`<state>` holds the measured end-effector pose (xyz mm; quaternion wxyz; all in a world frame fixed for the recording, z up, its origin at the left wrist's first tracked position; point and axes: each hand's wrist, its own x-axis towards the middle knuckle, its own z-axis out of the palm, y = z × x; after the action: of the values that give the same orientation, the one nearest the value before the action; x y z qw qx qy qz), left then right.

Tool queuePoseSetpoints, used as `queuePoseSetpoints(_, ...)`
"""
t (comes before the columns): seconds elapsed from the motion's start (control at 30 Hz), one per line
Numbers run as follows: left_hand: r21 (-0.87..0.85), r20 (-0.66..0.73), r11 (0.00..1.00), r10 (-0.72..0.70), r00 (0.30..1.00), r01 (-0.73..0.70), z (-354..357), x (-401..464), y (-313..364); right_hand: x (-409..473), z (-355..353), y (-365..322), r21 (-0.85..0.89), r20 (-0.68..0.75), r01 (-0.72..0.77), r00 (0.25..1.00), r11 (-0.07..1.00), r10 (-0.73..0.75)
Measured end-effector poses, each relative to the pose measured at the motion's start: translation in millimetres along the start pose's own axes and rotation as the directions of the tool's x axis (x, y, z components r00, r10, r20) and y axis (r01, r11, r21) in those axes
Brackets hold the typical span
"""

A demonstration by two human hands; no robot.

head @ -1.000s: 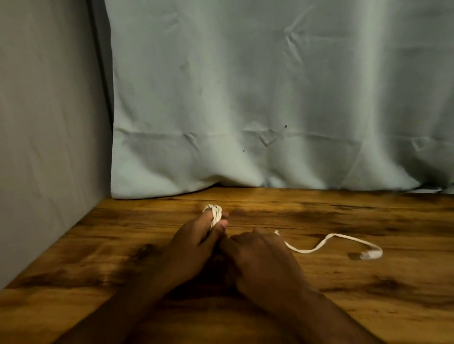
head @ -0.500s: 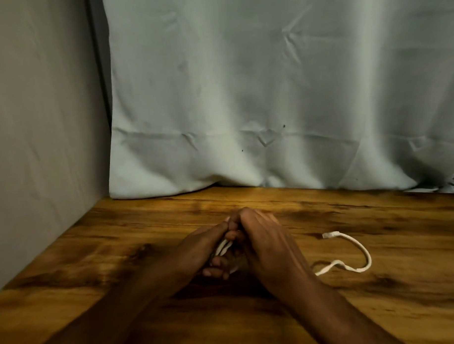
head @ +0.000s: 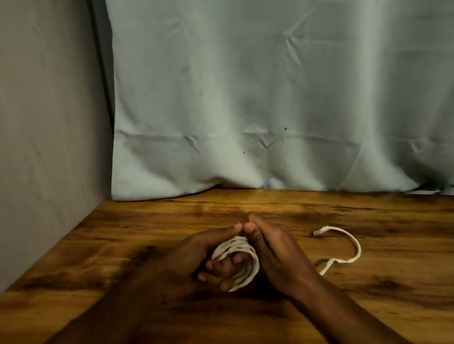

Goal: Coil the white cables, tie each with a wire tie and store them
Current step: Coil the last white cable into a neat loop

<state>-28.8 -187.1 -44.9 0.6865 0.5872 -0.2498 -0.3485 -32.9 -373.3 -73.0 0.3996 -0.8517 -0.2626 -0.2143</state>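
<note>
A pale cloth (head: 269, 93) is hanging as a backdrop across most of the view, creased and folded, its lower edge resting on the back of the table (head: 95, 266). A grey wall (head: 39, 127) is standing on the left, meeting the table along its left edge. The table is wooden, brown with dark grain patches, and it is filling the lower part of the view.

Both forearms are reaching in from the bottom and meeting near the middle of the table. The left hand (head: 190, 260) is holding the coil (head: 246, 263) of white cable, its fingers curling through the loops from below with the fingertips showing inside the ring and the thumb lying along the top. The right hand (head: 275, 252) is lying against the right side of the coil, fingers fairly straight and pointing away from the person, thumb tip touching the left thumb above the loops; whether it is pinching a strand cannot be told.

The coil is sitting between the two hands, just above the table. The cable's loose tail (head: 352, 247) is trailing out from behind the right hand onto the table, curving right and back round, its flat end (head: 319, 231) lying on the wood to the right of the hands.
</note>
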Motion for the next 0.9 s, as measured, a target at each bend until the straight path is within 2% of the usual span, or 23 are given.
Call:
queuePoseSetpoints(0.07,0.000,-0.018,0.998,0.060,0.998,-0.060,3,-1,2,0,1,3,0.030,-0.016,-0.043,0.999,0.999,0.044)
queuePoseSetpoints(0.27,0.004,-0.295,0.974,0.216,0.931,-0.225,5,-1,6,1,5,3,-0.037,-0.056,-0.026,0.998,0.999,0.024)
queuePoseSetpoints(0.43,-0.173,-0.367,0.938,0.222,0.903,-0.301,7,1,10,0,6,2,-0.065,-0.052,-0.034,0.998,0.997,0.031)
queuePoseSetpoints(0.63,-0.350,-0.439,0.812,0.300,0.847,-0.468,-14,0,18,-2,4,-1,-0.137,0.006,-0.038,0.999,0.990,0.040)
queuePoseSetpoints(0.8,-0.382,-0.525,0.760,0.291,0.800,-0.527,-34,-2,18,-2,5,-6,-0.166,0.065,-0.034,0.997,0.986,0.045)
queuePoseSetpoints(0.9,-0.391,-0.578,0.739,0.266,0.771,-0.548,-38,1,14,-3,6,-7,-0.249,0.138,-0.001,0.990,0.969,0.037)
